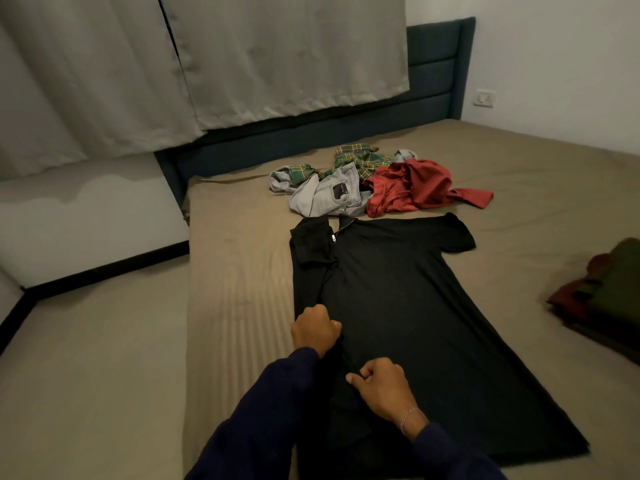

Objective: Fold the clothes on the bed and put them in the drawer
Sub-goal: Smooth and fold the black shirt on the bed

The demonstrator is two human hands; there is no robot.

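Here the black shirt [398, 306], lengthwise away from the person, is pinched along its folded left edge by left hand [316, 329] and right hand [379, 386].

Grey curtains [242, 57]; wall socket [485, 98]

The black shirt's [398, 323] near hem runs off the bottom edge under the forearms. The folded stack [602, 296] is cut by the right edge. The label [340, 190] on the grey jeans [325, 197] is too small to read. The curtain [207, 57] hides part of the headboard [433, 64].
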